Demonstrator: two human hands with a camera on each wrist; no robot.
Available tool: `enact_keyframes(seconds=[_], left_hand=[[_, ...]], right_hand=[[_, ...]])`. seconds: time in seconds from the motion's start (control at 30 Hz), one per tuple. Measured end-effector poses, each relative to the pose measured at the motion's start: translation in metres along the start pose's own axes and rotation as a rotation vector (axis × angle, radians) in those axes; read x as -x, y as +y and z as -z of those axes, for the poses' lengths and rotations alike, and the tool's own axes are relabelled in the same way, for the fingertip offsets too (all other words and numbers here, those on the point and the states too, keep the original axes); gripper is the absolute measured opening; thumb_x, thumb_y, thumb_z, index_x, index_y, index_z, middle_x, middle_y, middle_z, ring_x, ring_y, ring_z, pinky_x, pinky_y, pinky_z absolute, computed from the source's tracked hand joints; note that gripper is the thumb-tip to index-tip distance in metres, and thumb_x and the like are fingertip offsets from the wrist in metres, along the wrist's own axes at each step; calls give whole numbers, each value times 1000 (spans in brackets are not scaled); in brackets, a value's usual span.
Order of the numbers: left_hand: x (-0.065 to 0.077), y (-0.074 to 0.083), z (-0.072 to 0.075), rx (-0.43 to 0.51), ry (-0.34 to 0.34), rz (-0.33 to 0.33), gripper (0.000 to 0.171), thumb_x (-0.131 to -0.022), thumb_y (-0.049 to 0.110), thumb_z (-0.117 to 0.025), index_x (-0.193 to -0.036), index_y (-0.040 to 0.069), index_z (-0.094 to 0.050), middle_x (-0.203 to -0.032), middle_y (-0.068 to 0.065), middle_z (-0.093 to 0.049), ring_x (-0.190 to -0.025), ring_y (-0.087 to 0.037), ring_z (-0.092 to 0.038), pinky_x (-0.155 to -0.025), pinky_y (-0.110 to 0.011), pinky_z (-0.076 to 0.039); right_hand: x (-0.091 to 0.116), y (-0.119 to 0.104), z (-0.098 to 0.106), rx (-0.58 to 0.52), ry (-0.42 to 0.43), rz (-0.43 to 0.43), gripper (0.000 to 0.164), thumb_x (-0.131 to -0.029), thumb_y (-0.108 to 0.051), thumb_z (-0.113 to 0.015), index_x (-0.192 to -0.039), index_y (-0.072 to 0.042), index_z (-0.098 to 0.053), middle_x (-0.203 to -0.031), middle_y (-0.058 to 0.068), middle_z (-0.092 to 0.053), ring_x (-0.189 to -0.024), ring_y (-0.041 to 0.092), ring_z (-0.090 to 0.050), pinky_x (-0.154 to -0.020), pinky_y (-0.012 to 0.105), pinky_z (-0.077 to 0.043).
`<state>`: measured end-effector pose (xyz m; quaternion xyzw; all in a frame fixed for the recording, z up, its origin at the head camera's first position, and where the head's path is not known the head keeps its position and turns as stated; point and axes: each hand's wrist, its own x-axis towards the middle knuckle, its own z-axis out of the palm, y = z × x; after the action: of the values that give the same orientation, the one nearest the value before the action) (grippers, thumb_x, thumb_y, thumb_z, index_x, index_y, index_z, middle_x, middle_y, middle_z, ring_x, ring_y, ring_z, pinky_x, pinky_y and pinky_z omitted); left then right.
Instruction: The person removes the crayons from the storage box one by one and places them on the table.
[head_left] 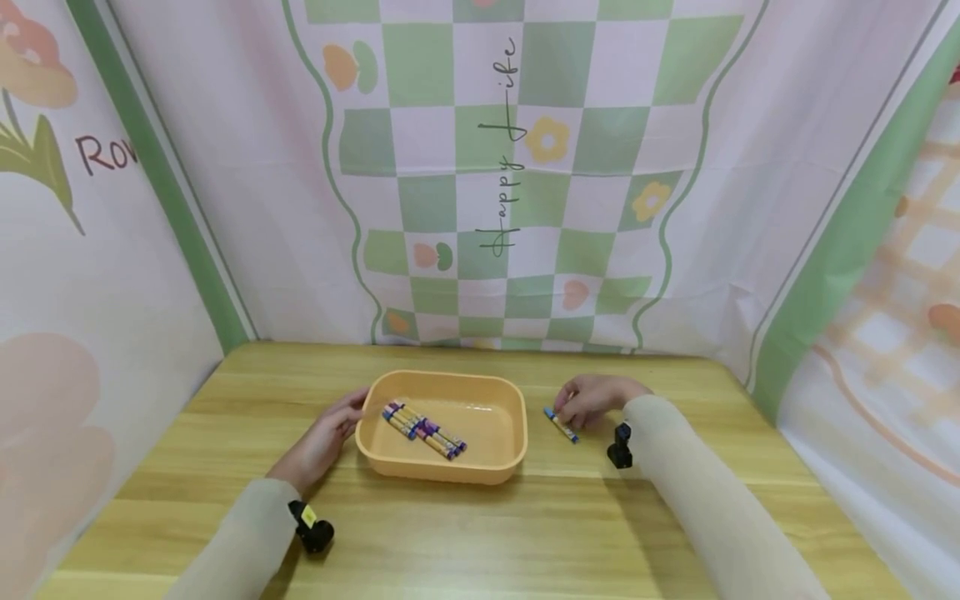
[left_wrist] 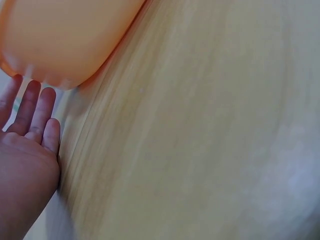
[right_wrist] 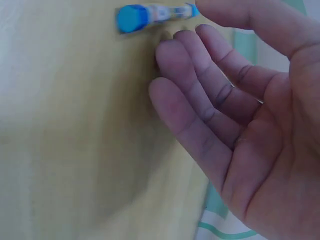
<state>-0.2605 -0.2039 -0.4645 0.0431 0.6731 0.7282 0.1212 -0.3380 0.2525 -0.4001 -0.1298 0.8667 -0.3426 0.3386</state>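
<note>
A shallow orange plastic basin (head_left: 480, 467) stands on the table with several crayons (head_left: 438, 442) lying in its left half, some with blue ends and some with purple. My left hand (head_left: 326, 442) is at the basin's left side, its fingers fairly straight; in the left wrist view the fingertips (left_wrist: 33, 85) meet the basin wall (left_wrist: 70, 40). To the right of the basin a blue-ended crayon (head_left: 561, 425) lies on the wood. Beside it is my right hand (head_left: 592, 398), fingers loosely bent. The right wrist view has the crayon (right_wrist: 157, 15) near the thumb tip, with no clear grip on it.
The wooden table (head_left: 480, 542) extends around the basin on every side. A checked cloth curtain (head_left: 495, 192) hangs behind its back edge, with more printed cloth (head_left: 112, 292) at the left and right. A small black camera (head_left: 620, 446) sits at each wrist.
</note>
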Motion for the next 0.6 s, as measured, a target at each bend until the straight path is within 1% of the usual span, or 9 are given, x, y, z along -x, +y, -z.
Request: enact_keyframes(seconds=[0.03,0.1,0.17,0.23,0.27,0.37,0.5,0.6], left_hand=[[0,0,0,-2,-2,0,60,-101,11,-42,-157,1,-24,-164,-16,-20,-145,-34,-27,-120,-46,-15],[0,0,0,-3,-2,1,60,-101,11,-42,-157,1,-24,-164,-16,-20,-146,-34,-26,-120,-46,-15],[0,0,0,3,1,3,60,-101,11,-42,-157,1,-24,-164,-17,-20,-146,-34,-26,-120,-46,-15],[1,1,0,2,1,2,60,-101,11,-42,-157,0,-24,-163,-17,-20,-146,-34,-26,-120,-46,-15],[1,1,0,3,1,1,60,-101,11,-42,-157,0,-25,-163,-17,-21,-146,-34,-26,-119,-46,-15],[1,2,-1,-2,1,-1,59,-101,11,-42,-157,0,-25,-163,-17,-21,-146,-34,-26,-119,-46,-15],[1,2,-1,-8,1,-3,59,-101,11,-42,-157,0,-26,-163,-17,-22,-146,-33,-27,-119,-46,-16],[1,2,-2,-10,4,-5,59,-100,11,-42,-156,0,-26,-163,-17,-23,-145,-33,-27,-119,-46,-16]], right_hand=[[1,-2,2,18,3,14,29,-89,-10,-66,-115,0,-59,-92,10,-64,-81,20,-60,-77,36,-54],[2,-7,5,28,4,40,35,-86,-8,-64,-119,1,-57,-95,10,-62,-82,21,-59,-80,40,-53],[2,-14,10,38,14,71,39,-85,-8,-63,-122,3,-56,-98,11,-63,-85,23,-61,-83,42,-54],[1,-23,14,42,8,93,43,-87,-9,-62,-126,5,-54,-105,15,-63,-90,28,-62,-87,45,-54],[1,-28,16,41,3,107,44,-89,-10,-62,-128,7,-53,-111,19,-63,-96,32,-63,-89,47,-54],[0,-47,21,76,6,142,46,-92,-16,-64,-130,7,-52,-117,20,-63,-103,35,-64,-90,46,-55],[-1,-75,21,112,6,194,43,-94,-17,-63,-130,6,-53,-117,15,-64,-103,31,-63,-88,42,-55],[-3,-95,17,133,-7,220,43,-96,-17,-62,-131,6,-53,-118,15,-64,-104,31,-63,-88,40,-55]])
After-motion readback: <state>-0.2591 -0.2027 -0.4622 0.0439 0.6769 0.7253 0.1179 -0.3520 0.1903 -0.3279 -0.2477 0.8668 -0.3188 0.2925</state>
